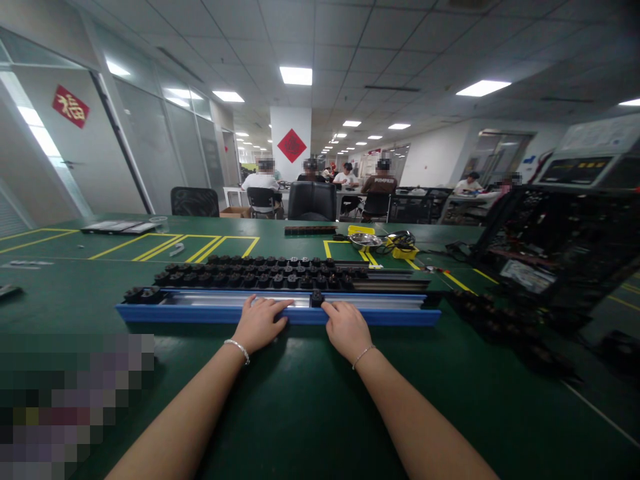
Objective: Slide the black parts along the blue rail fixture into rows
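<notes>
A long blue rail with a silvery inner channel lies across the green table. My left hand rests on the rail's near edge left of its middle, fingers spread and nothing in them. Just right of the middle, a small black part sits in the channel. My right hand is beside that part, its fingertips at the part's lower right; whether they grip it is hard to make out. More black parts sit at the rail's left end.
Behind the rail, rows of black round parts stand on dark rails. Farther back are a metal bowl, yellow trays and cables. Dark equipment and black parts are at right. People sit at distant tables.
</notes>
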Demonstrator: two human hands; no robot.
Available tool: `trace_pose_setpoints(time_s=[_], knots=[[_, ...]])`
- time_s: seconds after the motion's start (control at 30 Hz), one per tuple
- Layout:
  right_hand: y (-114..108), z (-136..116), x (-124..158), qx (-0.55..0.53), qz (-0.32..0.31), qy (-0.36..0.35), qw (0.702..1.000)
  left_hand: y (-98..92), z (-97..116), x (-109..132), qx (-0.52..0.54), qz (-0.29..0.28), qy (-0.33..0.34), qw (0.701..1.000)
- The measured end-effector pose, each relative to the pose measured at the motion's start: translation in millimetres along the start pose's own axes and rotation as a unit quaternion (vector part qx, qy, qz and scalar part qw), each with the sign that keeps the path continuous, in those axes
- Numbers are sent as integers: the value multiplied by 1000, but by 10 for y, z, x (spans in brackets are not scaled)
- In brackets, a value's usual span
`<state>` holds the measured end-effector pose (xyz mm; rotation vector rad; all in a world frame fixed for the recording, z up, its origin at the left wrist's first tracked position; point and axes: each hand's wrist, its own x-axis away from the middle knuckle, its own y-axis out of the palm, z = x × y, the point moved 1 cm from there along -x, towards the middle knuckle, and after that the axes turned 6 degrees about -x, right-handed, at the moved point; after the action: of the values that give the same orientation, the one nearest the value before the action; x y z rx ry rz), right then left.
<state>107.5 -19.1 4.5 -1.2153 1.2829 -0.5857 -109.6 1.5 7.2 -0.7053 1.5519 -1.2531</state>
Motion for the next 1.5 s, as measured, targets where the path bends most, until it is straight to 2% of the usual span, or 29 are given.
trace_pose_setpoints(time_s=[1.5], knots=[[-19, 82, -4, 16, 13, 21, 1000, 2, -14, 0, -3, -4, -1, 1000]])
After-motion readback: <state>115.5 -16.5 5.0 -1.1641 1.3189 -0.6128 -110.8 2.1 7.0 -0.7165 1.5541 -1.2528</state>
